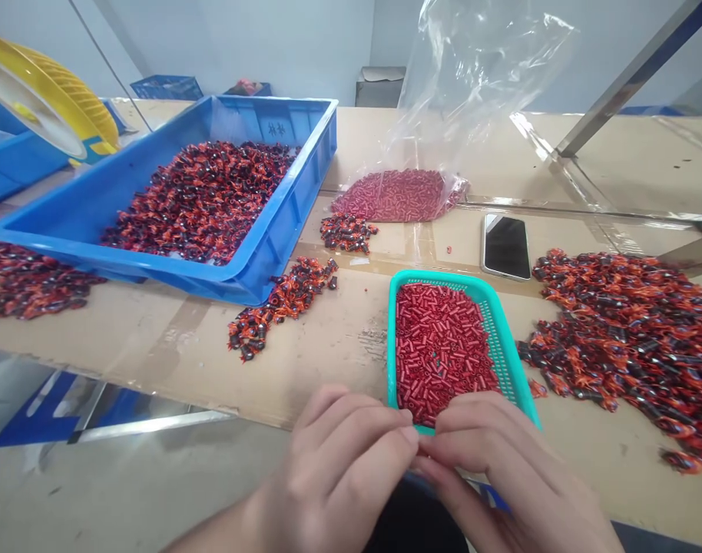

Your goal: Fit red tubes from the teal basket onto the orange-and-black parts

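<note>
My left hand and my right hand meet at the near edge of a green plastic basket. Fingertips of both hands are pinched together, and whatever they hold is too small and covered to name. Many small red metallic tubes fill the basket just beyond my fingers. To the right lies a large heap of orange and black small parts. A smaller line of the same parts lies to the left of the basket.
A blue crate full of orange and black parts stands at the left, with another pile beside it. Behind the basket are a clear bag of red tubes and a phone. A yellow fan and a metal post flank the cardboard-covered table.
</note>
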### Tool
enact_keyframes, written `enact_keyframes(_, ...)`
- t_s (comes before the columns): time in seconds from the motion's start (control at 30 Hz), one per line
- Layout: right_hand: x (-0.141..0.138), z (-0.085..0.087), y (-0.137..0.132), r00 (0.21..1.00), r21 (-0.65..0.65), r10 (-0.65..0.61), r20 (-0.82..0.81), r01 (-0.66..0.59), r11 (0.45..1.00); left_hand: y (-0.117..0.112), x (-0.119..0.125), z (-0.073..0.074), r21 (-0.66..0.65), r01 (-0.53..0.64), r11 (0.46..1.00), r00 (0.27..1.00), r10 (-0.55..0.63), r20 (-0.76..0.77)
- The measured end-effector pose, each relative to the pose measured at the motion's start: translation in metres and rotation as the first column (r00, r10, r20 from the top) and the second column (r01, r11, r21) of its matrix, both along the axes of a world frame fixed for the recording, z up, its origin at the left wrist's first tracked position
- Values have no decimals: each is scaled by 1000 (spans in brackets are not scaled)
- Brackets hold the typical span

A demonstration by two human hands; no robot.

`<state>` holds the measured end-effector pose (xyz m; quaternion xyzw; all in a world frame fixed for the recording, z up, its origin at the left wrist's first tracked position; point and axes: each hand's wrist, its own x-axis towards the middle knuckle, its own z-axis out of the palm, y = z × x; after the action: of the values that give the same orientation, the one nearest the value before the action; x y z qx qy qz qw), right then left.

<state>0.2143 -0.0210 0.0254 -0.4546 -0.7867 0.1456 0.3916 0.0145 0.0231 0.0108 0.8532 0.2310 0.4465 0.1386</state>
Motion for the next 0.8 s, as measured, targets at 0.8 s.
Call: enact_keyframes(0.8, 6, 2, -3, 974, -345, -117, -191, 45, 937, -28, 22, 7, -27, -237, 971, 971, 236, -36)
